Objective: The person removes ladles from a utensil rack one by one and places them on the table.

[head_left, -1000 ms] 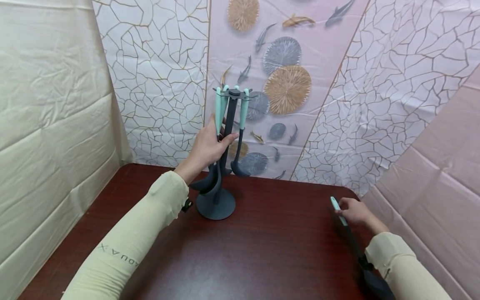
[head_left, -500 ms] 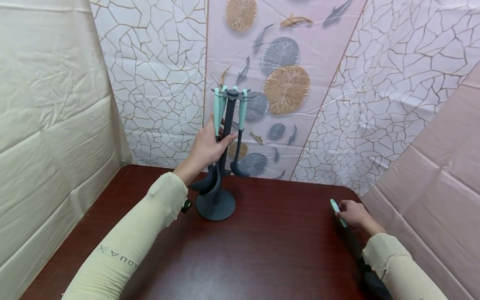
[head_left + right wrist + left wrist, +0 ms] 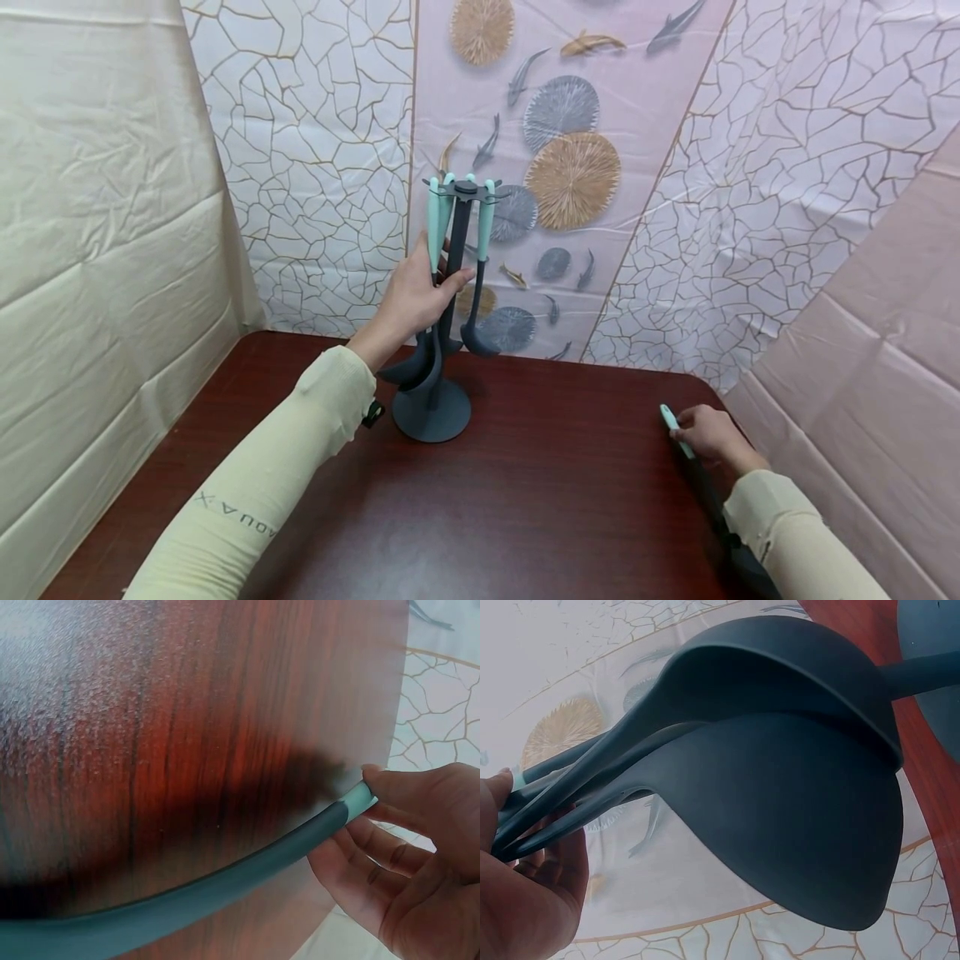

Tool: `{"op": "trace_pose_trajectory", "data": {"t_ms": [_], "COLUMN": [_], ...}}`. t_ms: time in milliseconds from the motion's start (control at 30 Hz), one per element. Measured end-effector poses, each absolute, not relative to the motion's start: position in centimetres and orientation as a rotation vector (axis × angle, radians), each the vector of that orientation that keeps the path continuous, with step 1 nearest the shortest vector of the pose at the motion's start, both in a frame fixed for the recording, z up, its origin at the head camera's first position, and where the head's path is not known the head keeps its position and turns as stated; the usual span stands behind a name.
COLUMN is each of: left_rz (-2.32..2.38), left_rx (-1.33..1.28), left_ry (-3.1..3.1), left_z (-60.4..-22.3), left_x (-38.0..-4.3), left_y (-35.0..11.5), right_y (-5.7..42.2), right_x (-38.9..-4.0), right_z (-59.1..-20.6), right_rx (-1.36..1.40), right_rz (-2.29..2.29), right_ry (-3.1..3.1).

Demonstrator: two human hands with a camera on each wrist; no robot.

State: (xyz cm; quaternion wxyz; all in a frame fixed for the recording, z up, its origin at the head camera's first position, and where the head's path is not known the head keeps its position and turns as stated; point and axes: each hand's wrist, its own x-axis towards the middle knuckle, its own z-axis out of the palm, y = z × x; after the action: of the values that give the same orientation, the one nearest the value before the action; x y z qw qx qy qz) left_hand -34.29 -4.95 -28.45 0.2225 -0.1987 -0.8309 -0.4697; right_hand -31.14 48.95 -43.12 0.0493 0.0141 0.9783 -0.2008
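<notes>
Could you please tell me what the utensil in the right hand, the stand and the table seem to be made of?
Utensil: probably nylon or silicone, matte dark grey; its mint handle looks like smooth plastic.
Stand: matte grey, perhaps plastic, though coated metal is possible.
Table: wood or laminate, reddish grain, glossy reflections.

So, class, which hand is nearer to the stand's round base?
Left: the left hand grips the utensil stand above its round base; the right hand is well off to the right, holding a utensil by its mint handle.
</notes>
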Motion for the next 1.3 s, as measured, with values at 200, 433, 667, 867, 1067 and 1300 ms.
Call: {"op": "trace_pose_trajectory", "data": {"t_ms": [200,433,667,867,1067,1300], "left_rz": [-1.306,-1.293,-1.287,-1.290,-1.298,-1.306], "left_rx": [-0.546,-0.536,-0.531,-0.533,-0.524,-0.517], "left_ry": [-2.304,-2.308,-2.307,-2.302,-2.309,-2.307], "left_z": [-28.58,-28.59,-28.64,-28.77,-28.80,-28.77], "left_x": [-34.36,-34.44,-34.49,-34.45,-34.40,-34.40], "left_y": [-4.94,-4.95,-4.95,-4.97,-4.92,-4.79], "right_y": [48.83,48.82,48.94,48.79,48.72,48.65], "right_x": [-30.89,-30.87,-30.87,-30.93,-31.12,-31.22], "right_z": [-43.25,-43.62,-43.93,-43.63,-43.45,-43.31], "right_rx": [0.072,0.049,0.074,0.117,0.117,0.094], "right_rz": [-0.641,-0.593,-0.577,-0.590,-0.577,-0.549], "right_ry": [2.951,2.990,3.009,2.968,2.947,2.942]}}
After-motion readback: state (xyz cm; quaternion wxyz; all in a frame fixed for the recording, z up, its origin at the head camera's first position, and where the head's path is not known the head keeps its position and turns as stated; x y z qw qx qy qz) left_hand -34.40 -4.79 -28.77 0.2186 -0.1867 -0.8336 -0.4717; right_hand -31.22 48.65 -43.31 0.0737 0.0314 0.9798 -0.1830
